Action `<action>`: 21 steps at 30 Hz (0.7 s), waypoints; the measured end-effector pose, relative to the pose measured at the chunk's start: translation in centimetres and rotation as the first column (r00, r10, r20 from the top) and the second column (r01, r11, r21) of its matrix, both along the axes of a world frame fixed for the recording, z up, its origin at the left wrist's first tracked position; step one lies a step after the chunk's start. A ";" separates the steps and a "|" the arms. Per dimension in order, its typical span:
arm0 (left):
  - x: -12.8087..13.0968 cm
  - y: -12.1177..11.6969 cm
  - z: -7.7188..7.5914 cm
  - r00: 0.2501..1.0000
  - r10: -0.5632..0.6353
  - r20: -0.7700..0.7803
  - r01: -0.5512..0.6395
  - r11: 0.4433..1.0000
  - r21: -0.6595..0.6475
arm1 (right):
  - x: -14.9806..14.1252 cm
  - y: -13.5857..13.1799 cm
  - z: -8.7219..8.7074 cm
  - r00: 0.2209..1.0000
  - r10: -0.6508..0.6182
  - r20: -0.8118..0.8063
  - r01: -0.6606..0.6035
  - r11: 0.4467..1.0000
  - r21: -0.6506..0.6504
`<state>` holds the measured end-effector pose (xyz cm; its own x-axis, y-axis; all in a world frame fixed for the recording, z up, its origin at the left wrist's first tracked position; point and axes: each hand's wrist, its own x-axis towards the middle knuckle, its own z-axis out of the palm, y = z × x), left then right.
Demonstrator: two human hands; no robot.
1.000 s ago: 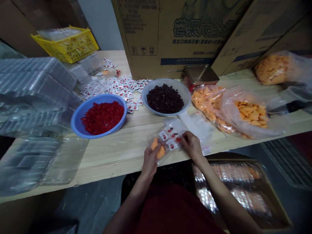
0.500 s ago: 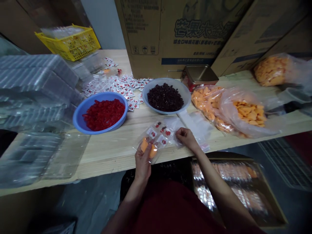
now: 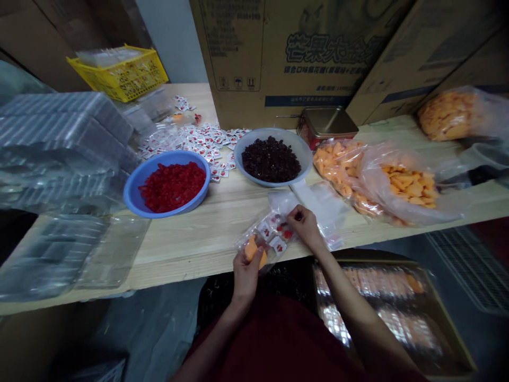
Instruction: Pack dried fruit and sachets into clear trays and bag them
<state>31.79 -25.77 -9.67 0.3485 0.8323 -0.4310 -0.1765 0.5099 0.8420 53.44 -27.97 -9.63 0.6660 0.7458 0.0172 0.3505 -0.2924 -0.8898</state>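
Observation:
My left hand (image 3: pixel 246 273) grips the near end of a clear plastic tray (image 3: pixel 260 223), thumb on top. Orange pieces (image 3: pixel 254 252) lie in the tray's near end, small printed sachets (image 3: pixel 277 244) in its middle, and red and dark pieces (image 3: pixel 287 233) at its far end. My right hand (image 3: pixel 305 228) is closed in a pinch at that far end, on a clear plastic bag (image 3: pixel 283 200) lying flat there. The fingertips partly hide the bag's edge. More flat clear bags (image 3: pixel 328 204) lie just beyond my right hand.
Behind stand a blue bowl of red pieces (image 3: pixel 129 193), a pale bowl of dark pieces (image 3: pixel 308 170), and scattered sachets (image 3: pixel 186 143). Orange pieces fill bags (image 3: pixel 409 185) at right. Stacked clear trays (image 3: pixel 59 143) stand left. A carton of packed trays (image 3: pixel 449 329) sits below the table edge.
My left hand has moved the tray right, so its far end now meets my right hand and overlaps the bag. My right hand has shifted slightly right.

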 end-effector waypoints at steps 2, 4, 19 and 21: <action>0.0 0.0 0.0 0.999 -0.041 0.017 0.041 0.999 -0.033 | -0.4 0.3 0.4 0.999 -0.005 0.035 0.005 1.000 -0.012; -0.1 0.3 0.1 0.997 -0.078 0.029 0.079 0.996 -0.036 | -0.8 0.4 0.8 0.998 -0.001 0.064 0.002 1.000 -0.023; 4.7 1.5 0.9 0.988 -0.104 0.114 0.102 0.995 0.017 | -2.3 -1.8 1.4 0.904 0.133 0.406 -0.085 0.987 -0.134; 5.1 1.5 1.1 0.982 -0.120 0.143 0.121 0.993 0.000 | -1.4 -2.4 1.3 0.852 0.085 0.516 -0.007 0.989 -0.151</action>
<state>36.85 -24.23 -8.57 0.5046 0.7767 -0.3769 -0.2307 0.5420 0.8081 52.04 -30.34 -8.34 0.5532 0.7960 0.2458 0.7662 -0.3703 -0.5252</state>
